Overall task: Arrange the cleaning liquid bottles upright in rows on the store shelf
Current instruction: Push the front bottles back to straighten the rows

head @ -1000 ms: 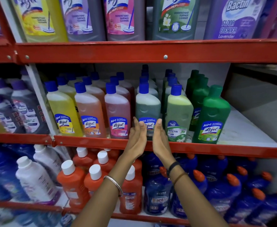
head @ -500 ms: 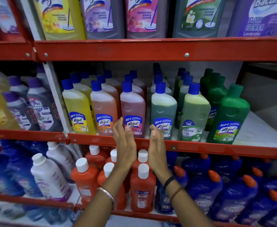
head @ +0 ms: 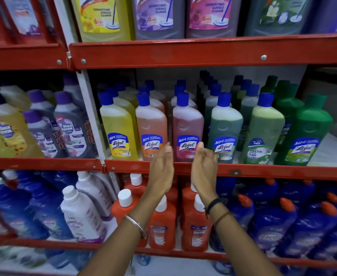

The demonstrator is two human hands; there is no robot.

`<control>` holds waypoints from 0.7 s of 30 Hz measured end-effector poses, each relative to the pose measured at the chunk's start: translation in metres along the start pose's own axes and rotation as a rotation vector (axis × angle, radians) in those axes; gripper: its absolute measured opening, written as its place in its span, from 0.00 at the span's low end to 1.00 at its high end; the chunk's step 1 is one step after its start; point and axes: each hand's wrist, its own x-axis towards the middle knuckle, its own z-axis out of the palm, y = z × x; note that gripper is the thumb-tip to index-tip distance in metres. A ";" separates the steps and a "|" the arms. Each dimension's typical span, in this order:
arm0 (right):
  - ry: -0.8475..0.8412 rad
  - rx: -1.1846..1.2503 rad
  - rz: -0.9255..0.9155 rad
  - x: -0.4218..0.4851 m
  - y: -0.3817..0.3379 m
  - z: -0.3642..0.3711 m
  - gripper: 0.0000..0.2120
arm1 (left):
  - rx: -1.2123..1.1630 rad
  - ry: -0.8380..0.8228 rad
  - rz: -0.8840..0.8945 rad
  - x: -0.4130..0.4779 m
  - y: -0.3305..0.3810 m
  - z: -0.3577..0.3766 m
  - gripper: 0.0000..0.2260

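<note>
Blue-capped bottles stand upright in rows on the middle shelf (head: 263, 171): a yellow bottle (head: 118, 126), an orange bottle (head: 151, 124), a pink bottle (head: 187, 126), a dark green bottle (head: 224, 126), a light green bottle (head: 263, 130) and an opaque green bottle (head: 305, 132). My left hand (head: 161, 168) and my right hand (head: 203, 166) are raised flat, palms facing each other, in front of the shelf lip below the pink bottle. Both hold nothing and touch no bottle.
Large bottles (head: 157, 16) fill the top shelf. Purple-capped bottles (head: 42, 132) lean in the left bay. Below stand orange bottles with white caps (head: 161, 222), white bottles (head: 82, 214) and blue bottles (head: 273, 222). The middle shelf's right end (head: 331, 148) is bare white.
Both hands have shifted left along the shelf front, from the dark green bottle to the pink one, and spread slightly apart. The view has panned left.
</note>
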 end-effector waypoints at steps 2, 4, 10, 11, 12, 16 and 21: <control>0.019 0.078 -0.105 -0.018 -0.014 0.008 0.25 | 0.010 0.182 0.062 0.004 -0.011 -0.013 0.27; -0.119 0.123 -0.169 -0.027 -0.023 0.024 0.22 | 0.040 0.263 0.097 0.011 -0.019 -0.026 0.27; -0.383 0.097 -0.010 -0.018 -0.038 0.061 0.30 | 0.060 -0.048 -0.110 0.032 -0.033 -0.040 0.29; -0.374 0.097 -0.001 -0.018 -0.037 0.062 0.30 | 0.050 -0.074 -0.115 0.032 -0.034 -0.043 0.31; -0.366 0.100 0.009 -0.019 -0.037 0.063 0.30 | 0.042 -0.093 -0.117 0.032 -0.036 -0.045 0.34; -0.257 0.100 -0.026 -0.038 -0.036 0.060 0.24 | 0.054 -0.071 -0.071 0.031 -0.038 -0.058 0.34; -0.396 0.216 -0.098 -0.066 -0.051 0.081 0.18 | 0.094 0.395 0.011 0.032 -0.045 -0.086 0.29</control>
